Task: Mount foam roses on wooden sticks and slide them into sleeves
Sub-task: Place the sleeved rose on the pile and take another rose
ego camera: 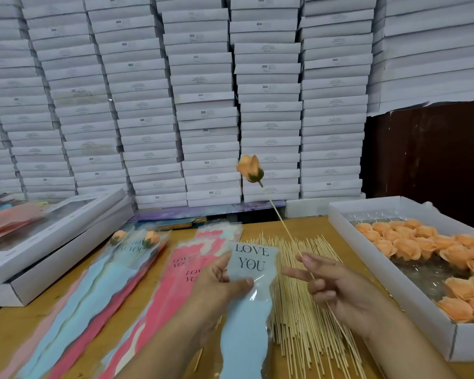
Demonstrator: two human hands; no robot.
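Observation:
My right hand [337,288] grips a thin wooden stick [282,224] that slants up and to the left. An orange foam rose [250,168] sits on its top end, raised in front of the box wall. My left hand [219,283] pinches the upper part of a clear and light-blue sleeve [246,318] printed "LOVE YOU", thumb on its front. The sleeve hangs down toward me over the table. The two hands are a short gap apart, and the stick's lower end passes behind my right palm.
A pile of loose sticks [298,310] lies under my hands. At right stands a white tray [394,277] of orange roses [422,242]. Empty red and blue sleeves [159,294] and two filled sleeves [137,244] lie at left, beside flat white boxes [52,242]. Stacked boxes [203,91] wall the back.

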